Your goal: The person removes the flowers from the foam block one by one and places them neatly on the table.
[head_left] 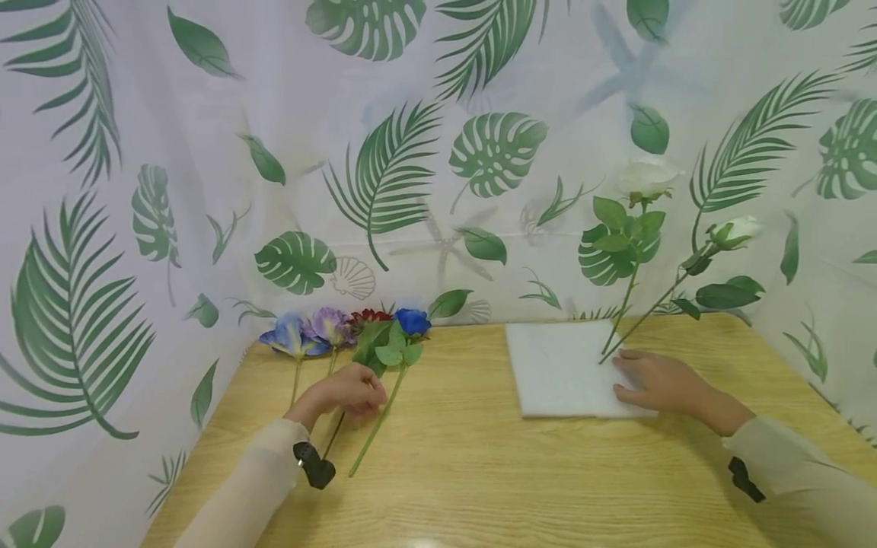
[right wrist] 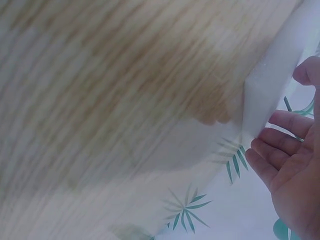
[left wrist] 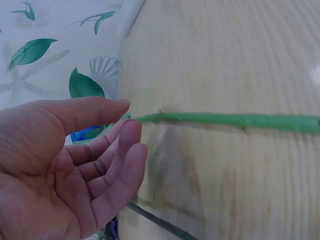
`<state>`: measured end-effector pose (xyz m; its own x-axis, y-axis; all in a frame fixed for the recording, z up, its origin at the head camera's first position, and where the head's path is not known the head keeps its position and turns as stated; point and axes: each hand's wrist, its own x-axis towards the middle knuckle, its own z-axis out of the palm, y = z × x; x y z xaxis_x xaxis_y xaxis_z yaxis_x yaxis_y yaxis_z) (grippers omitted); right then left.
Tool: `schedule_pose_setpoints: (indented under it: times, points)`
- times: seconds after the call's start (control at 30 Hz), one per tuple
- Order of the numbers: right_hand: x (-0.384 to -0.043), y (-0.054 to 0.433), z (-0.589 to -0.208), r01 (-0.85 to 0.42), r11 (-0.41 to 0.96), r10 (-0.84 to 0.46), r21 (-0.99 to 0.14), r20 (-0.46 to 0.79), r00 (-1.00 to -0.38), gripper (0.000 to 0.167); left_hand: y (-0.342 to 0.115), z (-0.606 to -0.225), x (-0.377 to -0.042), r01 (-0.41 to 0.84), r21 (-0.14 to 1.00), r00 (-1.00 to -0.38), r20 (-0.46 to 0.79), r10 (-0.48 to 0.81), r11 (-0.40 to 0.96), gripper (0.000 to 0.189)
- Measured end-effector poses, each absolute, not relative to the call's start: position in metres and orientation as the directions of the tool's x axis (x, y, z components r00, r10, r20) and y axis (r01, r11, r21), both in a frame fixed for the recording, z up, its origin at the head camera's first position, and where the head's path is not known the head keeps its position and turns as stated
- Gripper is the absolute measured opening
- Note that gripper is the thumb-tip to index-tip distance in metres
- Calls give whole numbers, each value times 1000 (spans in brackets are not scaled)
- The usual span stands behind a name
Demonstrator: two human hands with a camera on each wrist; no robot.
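Well apart: left hand [head_left: 352,388] by a stem, right hand [head_left: 661,380] at the foam [head_left: 562,373]

Loosely curled, the left hand has its thumb just short of the fingertips, with a narrow gap showing in the left wrist view. It appears to hold nothing, and whether it touches the green stem [left wrist: 240,120] beside it I cannot tell. That stem lies on the table [head_left: 466,472] and leads up to the blue rose [head_left: 412,321]. Next to it, toward the left, lie a red flower [head_left: 368,316], a purple flower [head_left: 330,326] and a pale blue flower [head_left: 293,335], heads toward the printed cloth [head_left: 274,53]. A dark stem [head_left: 333,435] runs out from under the hand.

Opposite, the right hand is well open, thumb spread from fairly straight fingers, and rests against the foam's right side without closing round it. Two white roses stand in the foam, both tilted right: one full bloom [head_left: 647,179], higher, and one narrower bloom [head_left: 736,230], lower and leaning more. Their stems meet the foam close together, near the hand.

Pale sleeves [head_left: 247,487] cover both forearms, with a black device [head_left: 315,466] at each wrist.
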<state>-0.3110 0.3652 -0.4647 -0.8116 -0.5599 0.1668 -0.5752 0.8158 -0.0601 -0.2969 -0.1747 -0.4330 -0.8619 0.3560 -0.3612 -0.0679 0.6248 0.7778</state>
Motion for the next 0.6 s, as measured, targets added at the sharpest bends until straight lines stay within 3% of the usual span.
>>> schedule_pose_setpoints:
  times: [0.27, 0.6]
  points:
    - [-311, 366, -466, -571, 818, -555, -65, 168, -815, 52, -147, -426, -313, 51, 824, -869, -242, 432, 564, 23]
    - [-310, 366, -464, -570, 819, -555, -61, 165, -815, 52, -64, -421, -331, 130, 883, -862, -125, 492, 451, 22]
